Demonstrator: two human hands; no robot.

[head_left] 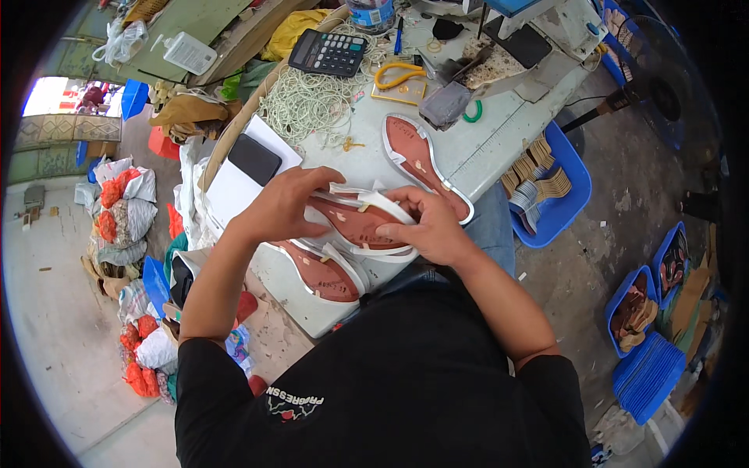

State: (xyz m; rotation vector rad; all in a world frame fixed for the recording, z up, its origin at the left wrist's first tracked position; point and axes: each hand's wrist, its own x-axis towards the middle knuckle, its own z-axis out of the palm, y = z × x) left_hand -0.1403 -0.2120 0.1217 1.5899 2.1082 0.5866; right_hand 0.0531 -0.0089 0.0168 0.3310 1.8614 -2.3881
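Red-brown with a white rim and white straps, one sandal sole (355,225) sits at the centre of the frame, between the two hands. From the left of the frame the left forearm rises and slants inward; its left hand (282,204) arches over that sole's left end, fingers reaching to the upper edge, thumb below, well spread from them (whether these tips press or merely rest, I cannot tell). On the other side, the right forearm slants up and leftward, and the right hand (438,228) grasps the sole's right end, fingers bent around the white strap, thumb laid over the inner face.

Just below and left of the held piece, a second sole (318,274) lies on the pale table (300,318); a third sole (417,156) lies tilted, up and right of centre. Toward the upper left, a dark phone (254,159) rests on white paper (228,196), near the left hand.
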